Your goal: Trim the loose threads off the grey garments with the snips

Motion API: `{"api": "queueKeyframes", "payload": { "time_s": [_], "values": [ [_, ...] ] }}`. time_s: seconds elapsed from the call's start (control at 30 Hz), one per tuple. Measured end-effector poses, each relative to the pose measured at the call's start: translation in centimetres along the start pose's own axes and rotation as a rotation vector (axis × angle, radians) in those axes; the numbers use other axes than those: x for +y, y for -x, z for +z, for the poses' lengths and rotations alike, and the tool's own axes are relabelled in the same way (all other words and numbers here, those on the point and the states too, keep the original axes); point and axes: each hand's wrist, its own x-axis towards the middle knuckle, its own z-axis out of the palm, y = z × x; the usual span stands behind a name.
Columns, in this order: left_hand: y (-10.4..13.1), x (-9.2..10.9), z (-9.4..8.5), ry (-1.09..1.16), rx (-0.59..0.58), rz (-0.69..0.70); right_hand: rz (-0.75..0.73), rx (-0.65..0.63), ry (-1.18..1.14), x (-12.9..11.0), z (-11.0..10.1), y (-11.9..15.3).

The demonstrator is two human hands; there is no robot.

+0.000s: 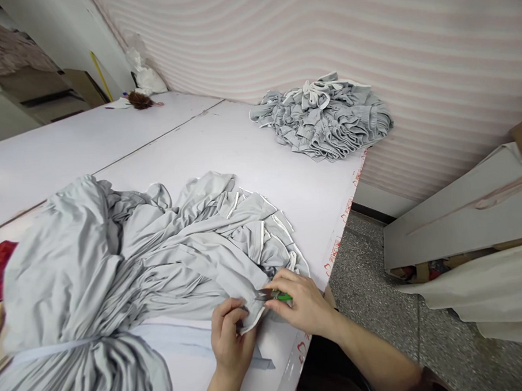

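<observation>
Near the table's front edge, my left hand [232, 335] pinches the edge of a light grey garment [195, 267] with white piping. My right hand [304, 303] is closed around small thread snips [272, 295] with a green part showing. The snips' tips point left and lie at the grey fabric, just above my left fingers. Whether the blades touch a thread is too small to tell. The garment belongs to a wide gathered heap of grey cloth across the table. A pale band ties the cloth at lower left.
Another pile of grey gathered garments [331, 120] sits at the table's far right corner. A white plastic bag [147, 79] and a brown tuft [140, 100] are at the back left. Red cloth [0, 270] shows at the left edge. The table edge [333, 256] drops to a speckled floor.
</observation>
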Motion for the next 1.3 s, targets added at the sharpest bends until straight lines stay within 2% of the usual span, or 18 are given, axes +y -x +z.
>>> {"api": "queueKeyframes", "payload": {
  "time_s": [0.07,0.1,0.13,0.2,0.27,0.3,0.37,0.43,0.63,0.8,0.9,0.97,1.03,1.07,1.1,1.2,1.27,1.3],
  "values": [
    [0.0,0.0,-0.2,0.077,-0.028,-0.052,0.027,-0.033,0.029,0.1,0.5,-0.4],
    [-0.1,0.0,-0.4,0.163,-0.089,-0.141,0.036,-0.037,0.051,0.1,0.7,-0.6],
    [-0.3,0.1,-0.5,0.27,-0.168,-0.28,0.043,-0.03,0.071,0.1,0.9,-0.9],
    [-0.7,0.6,-0.8,0.49,-0.31,-0.653,0.058,-0.002,0.086,0.2,1.0,-1.3],
    [-1.3,1.3,-1.1,0.63,-0.33,-0.973,0.059,0.008,0.06,0.3,0.8,-1.4],
    [-1.7,1.6,-1.2,0.672,-0.314,-1.069,0.051,-0.002,0.044,0.3,0.6,-1.3],
    [-2.2,2.1,-1.3,0.729,-0.283,-1.166,0.017,-0.041,0.035,0.3,0.2,-0.9],
    [-2.6,2.3,-1.4,0.759,-0.259,-1.203,-0.033,-0.075,0.072,0.2,0.0,-0.5],
    [-2.6,2.3,-1.6,0.826,-0.265,-1.255,-0.142,-0.089,0.136,-0.2,0.5,-0.6],
    [-2.1,1.9,-1.2,0.846,-0.231,-1.258,-0.166,-0.047,0.111,0.2,1.1,-0.9],
    [-2.0,-0.2,-2.4,0.839,-0.107,-1.246,-0.081,-0.023,0.046,0.8,0.7,-0.8],
    [-2.2,-2.1,-4.0,0.832,0.046,-1.226,0.015,-0.03,0.014,1.1,0.4,-0.6],
    [-2.4,-3.7,-5.7,0.708,0.112,-1.143,0.068,-0.092,0.054,1.3,0.5,-0.3],
    [-2.5,-4.2,-6.4,0.574,0.082,-1.052,0.07,-0.132,0.11,1.3,0.7,-0.2],
    [-2.5,-4.5,-6.8,0.424,-0.008,-0.937,0.064,-0.167,0.184,1.3,1.1,-0.2],
    [-2.0,-4.0,-6.5,0.057,-0.451,-0.597,0.06,-0.175,0.362,1.6,2.3,-0.5],
    [-1.2,-3.1,-5.2,-0.009,-0.656,-0.519,0.086,-0.135,0.338,2.1,2.7,-1.0],
    [-0.8,-2.7,-4.5,0.005,-0.684,-0.531,0.1,-0.115,0.29,2.3,2.6,-1.2]
  ]
}}
